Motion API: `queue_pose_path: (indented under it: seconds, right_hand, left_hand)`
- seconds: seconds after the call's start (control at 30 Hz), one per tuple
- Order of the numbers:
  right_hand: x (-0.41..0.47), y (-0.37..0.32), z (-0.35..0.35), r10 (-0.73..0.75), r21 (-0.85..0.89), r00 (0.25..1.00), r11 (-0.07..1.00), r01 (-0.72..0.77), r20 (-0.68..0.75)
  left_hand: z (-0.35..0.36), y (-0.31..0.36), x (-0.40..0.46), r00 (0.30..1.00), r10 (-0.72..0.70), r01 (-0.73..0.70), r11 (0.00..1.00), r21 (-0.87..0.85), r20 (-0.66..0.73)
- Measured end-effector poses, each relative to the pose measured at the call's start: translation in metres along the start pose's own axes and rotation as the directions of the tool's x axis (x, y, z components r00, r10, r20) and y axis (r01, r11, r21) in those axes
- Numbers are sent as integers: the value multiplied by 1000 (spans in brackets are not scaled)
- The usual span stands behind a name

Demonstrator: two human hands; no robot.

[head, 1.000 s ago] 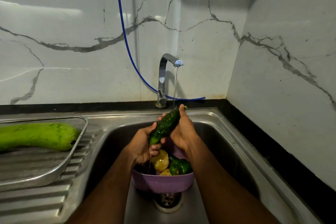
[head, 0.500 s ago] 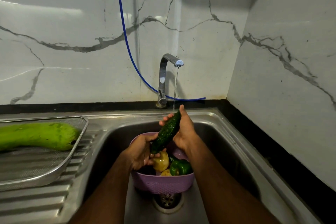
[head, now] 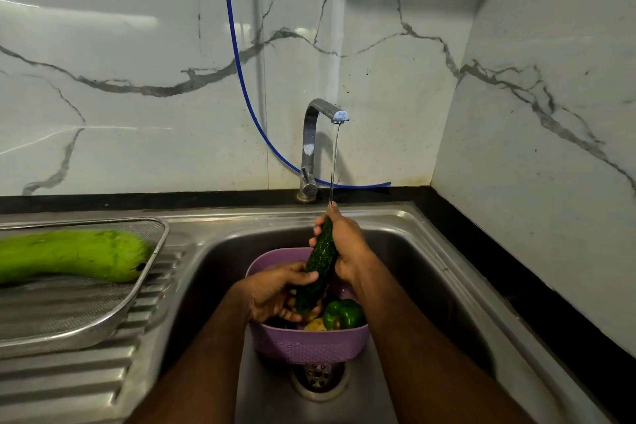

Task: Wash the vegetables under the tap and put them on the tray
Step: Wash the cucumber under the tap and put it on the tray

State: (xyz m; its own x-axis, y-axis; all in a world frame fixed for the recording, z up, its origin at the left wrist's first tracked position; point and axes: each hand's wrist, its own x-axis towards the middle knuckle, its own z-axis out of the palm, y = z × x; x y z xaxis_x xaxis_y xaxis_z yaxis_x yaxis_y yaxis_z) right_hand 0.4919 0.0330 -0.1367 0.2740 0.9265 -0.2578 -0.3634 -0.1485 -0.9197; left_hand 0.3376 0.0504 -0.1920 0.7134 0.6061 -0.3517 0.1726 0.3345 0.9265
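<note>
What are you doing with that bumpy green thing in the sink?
A person is washing a cucumber under the running tap, gripping it with the left hand and the right hand. More vegetables wait in the purple basket below. A big green gourd already lies on the metal tray.

Both hands on cucumber under tap stream, R hand up top, L hand gripping lower end. Purple basket w/ green pepper below in sink. Gourd lying in tray at left.

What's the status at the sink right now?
Both hands, left and right, grip the cucumber under the running tap. Gourd on tray. Nothing blocking.
</note>
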Motion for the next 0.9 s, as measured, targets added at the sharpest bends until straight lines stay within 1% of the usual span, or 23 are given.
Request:
queue_pose_path:
  seconds: [0.1,0.17,0.23,0.27,0.33,0.4,0.43,0.53,0.6,0.63,0.7,0.77,0.83,0.9]
  right_hand:
    - [-1,0,-1,15,52,998,999,-17,56]
    - [-1,-1,-3,23,109,997,994,-31,77]
    - [1,-2,-9,14,161,991,986,-36,135]
    - [1,-3,-12,9,166,984,985,-40,180]
    - [-2,-4,-20,28,131,961,989,-67,275]
    - [-4,-4,-27,71,15,936,997,-81,346]
    - [-4,-2,-30,92,-50,929,996,-79,358]
    - [1,1,-33,102,-149,941,987,-56,322]
    - [4,3,-31,83,-143,966,988,-49,243]
    - [6,4,-31,72,-126,978,991,-47,197]
    - [12,7,-31,43,-112,993,993,-30,114]
    - [16,9,-31,6,-135,998,991,3,62]
    - [17,9,-30,-12,-104,999,994,17,51]
    - [10,8,-24,18,-81,999,997,-15,38]
  left_hand:
    - [0,1,-1,1000,1,1,998,-59,22]
    - [0,1,0,998,16,-9,993,-115,67]
    - [4,4,0,994,57,-39,980,-195,89]
    - [7,8,0,994,79,-61,971,-230,70]
    - [12,14,2,994,102,-93,965,-247,25]
    - [15,21,9,992,130,-125,961,-247,3]
    - [17,24,14,989,147,-149,955,-257,-27]
    - [28,32,24,963,181,-227,945,-237,-198]
    - [34,34,29,925,205,-282,935,-215,-321]
    - [35,33,31,909,213,-301,930,-212,-358]
    - [35,31,34,892,231,-323,927,-193,-389]
    - [32,27,34,869,266,-359,920,-160,-418]
    - [28,23,33,822,331,-414,906,-87,-463]
    - [27,21,27,752,401,-441,896,52,-523]
